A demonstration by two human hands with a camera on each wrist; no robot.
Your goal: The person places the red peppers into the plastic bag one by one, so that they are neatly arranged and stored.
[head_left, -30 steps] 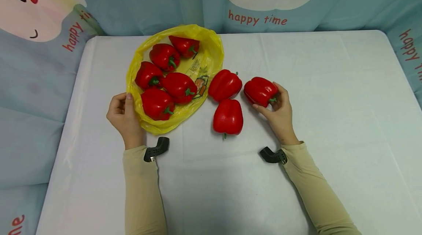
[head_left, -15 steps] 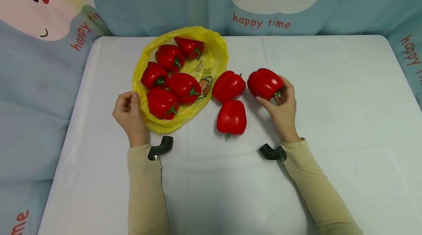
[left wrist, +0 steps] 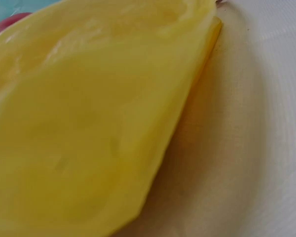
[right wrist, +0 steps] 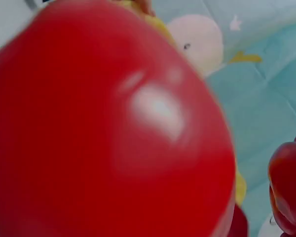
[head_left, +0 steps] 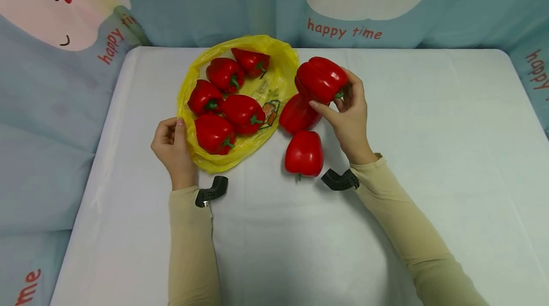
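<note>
In the head view my left hand [head_left: 173, 151] pinches the left rim of an open yellow plastic bag [head_left: 286, 65]. Several red bell peppers with green stems, one of them the front pepper [head_left: 214, 134], lie inside it. My right hand [head_left: 349, 110] grips another red bell pepper [head_left: 320, 78] between thumb and fingers, raised just right of the bag. It partly covers a loose bell pepper [head_left: 298, 114] by the bag's rim; one more bell pepper [head_left: 304, 153] lies in front of that. Yellow plastic [left wrist: 89, 123] fills much of the left wrist view. A blurred bell pepper [right wrist: 113, 123] dominates the right wrist view.
A white cloth [head_left: 274, 249] covers the table. Behind and to the left hangs a blue curtain [head_left: 214, 1] with cartoon prints. Black wrist cameras [head_left: 212, 191] sit on both sleeves.
The right hand has lifted its bell pepper and carried it left and away from me, over the loose one near the bag. The left hand keeps its hold on the rim. The head view has shifted slightly.
</note>
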